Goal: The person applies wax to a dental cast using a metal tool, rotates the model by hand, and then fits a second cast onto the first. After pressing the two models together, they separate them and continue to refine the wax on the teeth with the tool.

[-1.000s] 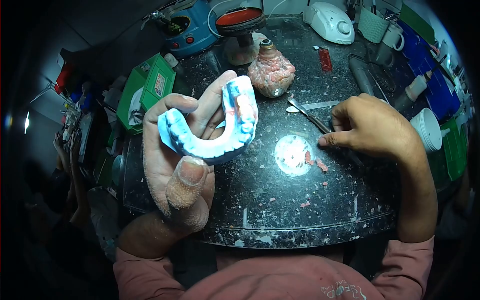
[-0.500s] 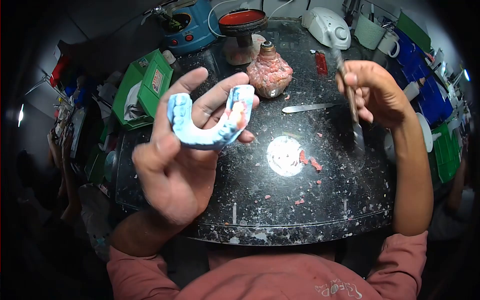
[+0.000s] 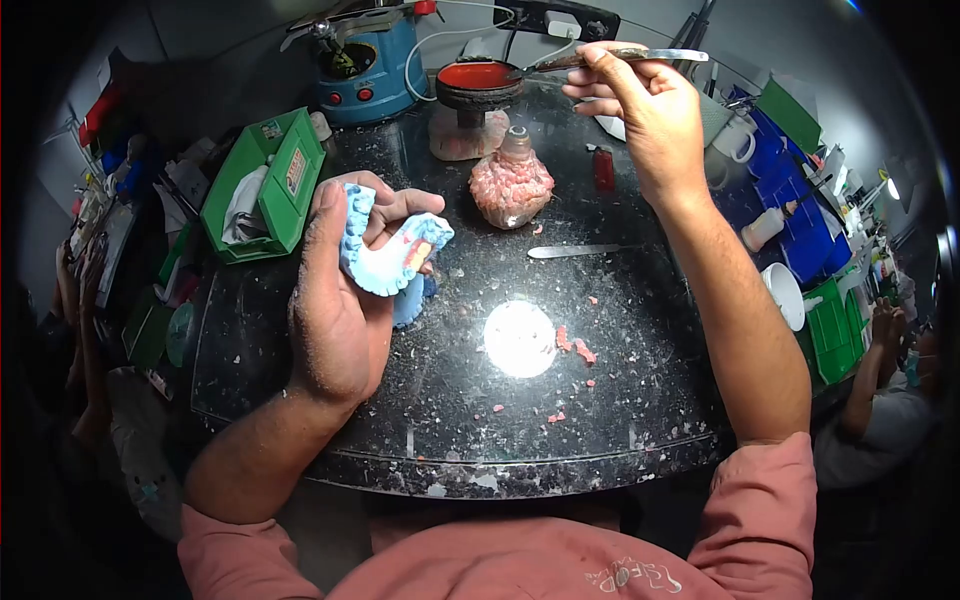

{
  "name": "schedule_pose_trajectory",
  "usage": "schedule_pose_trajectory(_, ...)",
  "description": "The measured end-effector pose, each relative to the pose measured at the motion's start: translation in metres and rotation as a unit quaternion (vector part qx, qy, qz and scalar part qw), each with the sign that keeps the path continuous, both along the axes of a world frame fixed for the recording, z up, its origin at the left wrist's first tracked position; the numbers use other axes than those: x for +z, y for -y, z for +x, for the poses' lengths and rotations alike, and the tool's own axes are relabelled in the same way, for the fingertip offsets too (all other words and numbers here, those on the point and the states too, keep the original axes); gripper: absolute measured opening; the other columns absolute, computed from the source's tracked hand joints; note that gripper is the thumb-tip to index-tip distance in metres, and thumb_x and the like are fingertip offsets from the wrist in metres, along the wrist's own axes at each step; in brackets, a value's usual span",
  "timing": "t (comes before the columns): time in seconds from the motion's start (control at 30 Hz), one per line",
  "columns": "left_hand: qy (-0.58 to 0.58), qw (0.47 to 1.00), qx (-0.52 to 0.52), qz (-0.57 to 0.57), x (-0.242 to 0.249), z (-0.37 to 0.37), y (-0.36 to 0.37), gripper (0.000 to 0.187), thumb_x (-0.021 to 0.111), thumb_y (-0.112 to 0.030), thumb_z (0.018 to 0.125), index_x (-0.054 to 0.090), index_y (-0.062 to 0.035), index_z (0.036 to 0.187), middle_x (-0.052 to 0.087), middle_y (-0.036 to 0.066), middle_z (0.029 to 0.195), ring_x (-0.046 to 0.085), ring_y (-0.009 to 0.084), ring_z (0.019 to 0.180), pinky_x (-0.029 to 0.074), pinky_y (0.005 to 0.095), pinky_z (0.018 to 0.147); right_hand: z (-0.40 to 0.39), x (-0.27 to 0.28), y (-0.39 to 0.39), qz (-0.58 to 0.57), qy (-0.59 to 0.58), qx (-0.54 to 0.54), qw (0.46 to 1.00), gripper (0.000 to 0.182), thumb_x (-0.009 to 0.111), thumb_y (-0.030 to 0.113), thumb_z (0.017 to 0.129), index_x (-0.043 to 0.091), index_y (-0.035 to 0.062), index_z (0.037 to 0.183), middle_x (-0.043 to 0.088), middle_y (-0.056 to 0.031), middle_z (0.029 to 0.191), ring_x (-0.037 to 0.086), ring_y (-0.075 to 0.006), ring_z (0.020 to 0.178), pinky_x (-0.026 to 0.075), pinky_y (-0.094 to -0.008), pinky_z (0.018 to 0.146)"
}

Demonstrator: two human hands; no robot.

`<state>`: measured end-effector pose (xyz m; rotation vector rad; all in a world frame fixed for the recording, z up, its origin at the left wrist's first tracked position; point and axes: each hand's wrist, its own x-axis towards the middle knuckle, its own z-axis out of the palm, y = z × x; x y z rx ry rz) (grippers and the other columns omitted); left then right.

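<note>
My left hand (image 3: 345, 310) is closed around a light-blue, horseshoe-shaped dental cast (image 3: 380, 262), held tilted above the left part of the table. Pink wax and cream-coloured teeth sit on the cast's right arm. Below it shows another blue piece (image 3: 408, 305), partly hidden by the cast and my hand. Raised at the back, my right hand (image 3: 650, 110) grips a wax knife (image 3: 570, 62) by its dark handle. One end points left, right at the rim of a dark pan (image 3: 480, 97) of red wax; the shiny other end sticks out to the right.
A glass spirit burner (image 3: 511, 185) crusted with pink wax stands before the pan. Near it lie a metal blade (image 3: 572, 251) and a red lighter (image 3: 603, 170). Pink scraps (image 3: 580, 350) dot the table. A green bin (image 3: 262, 190) stands left; other people sit at both sides.
My right hand has risen and moved left, bringing the wax knife from over the table to the wax pan. My left hand has turned and tilted the cast. The head view has shifted.
</note>
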<state>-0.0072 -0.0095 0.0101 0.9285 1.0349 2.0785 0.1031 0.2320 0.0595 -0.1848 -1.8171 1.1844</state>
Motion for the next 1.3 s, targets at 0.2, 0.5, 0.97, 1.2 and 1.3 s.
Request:
schedule_pose_trajectory(0.2, -0.025, 0.999, 0.020, 0.012, -0.002, -0.003, -0.002, 0.041, 0.028, -0.046, 0.102, 0.047, -0.0107, 0.107, 0.061, 0.013, 0.102, 0.061, 0.0176, 0.096, 0.048, 0.0265, 0.079, 0.010, -0.015, 0.008, -0.221, -0.067, 0.026, 0.973, 0.023, 0.056, 0.019, 0.094, 0.058, -0.0031, 0.099, 0.066, -0.0157, 0.090, 0.068, -0.0227, 0.082, 0.056, -0.0296, 0.072)
schedule_pose_trajectory(0.5, -0.027, 0.999, 0.044, -0.002, -0.004, -0.004, -0.006, 0.040, 0.029, -0.046, 0.101, 0.046, -0.0097, 0.103, 0.062, 0.011, 0.100, 0.061, 0.0151, 0.094, 0.048, 0.0261, 0.076, 0.034, -0.042, 0.032, -0.187, -0.073, 0.025, 0.979, 0.029, 0.053, 0.022, 0.096, 0.062, -0.0039, 0.107, 0.068, -0.0143, 0.090, 0.069, -0.0200, 0.082, 0.057, -0.0269, 0.072)
schedule_pose_trajectory(0.97, -0.066, 0.995, 0.071, 0.032, -0.002, 0.001, -0.004, 0.041, 0.023, -0.041, 0.103, 0.045, -0.0067, 0.100, 0.058, 0.017, 0.100, 0.060, 0.0180, 0.092, 0.050, 0.0267, 0.076, 0.040, -0.042, 0.031, -0.125, -0.031, 0.004, 0.992, 0.035, 0.051, 0.023, 0.097, 0.057, -0.0058, 0.116, 0.066, -0.0165, 0.102, 0.066, -0.0214, 0.094, 0.054, -0.0271, 0.077)
schedule_pose_trajectory(1.2, -0.072, 0.996, 0.032, 0.035, -0.001, -0.002, -0.001, 0.042, 0.023, -0.043, 0.102, 0.046, -0.0074, 0.100, 0.058, 0.015, 0.099, 0.060, 0.0177, 0.091, 0.049, 0.0267, 0.076, 0.040, -0.042, 0.031, -0.120, -0.041, 0.004, 0.992, 0.035, 0.051, 0.022, 0.097, 0.057, -0.0056, 0.117, 0.066, -0.0168, 0.104, 0.066, -0.0216, 0.095, 0.054, -0.0275, 0.077)
schedule_pose_trajectory(1.3, -0.070, 0.996, 0.038, 0.035, -0.002, -0.002, -0.001, 0.043, 0.023, -0.044, 0.102, 0.046, -0.0077, 0.099, 0.058, 0.015, 0.099, 0.059, 0.0173, 0.091, 0.049, 0.0264, 0.075, 0.039, -0.041, 0.031, -0.114, -0.042, -0.006, 0.993, 0.034, 0.052, 0.022, 0.097, 0.057, -0.0052, 0.117, 0.065, -0.0166, 0.106, 0.066, -0.0219, 0.096, 0.054, -0.0278, 0.077)
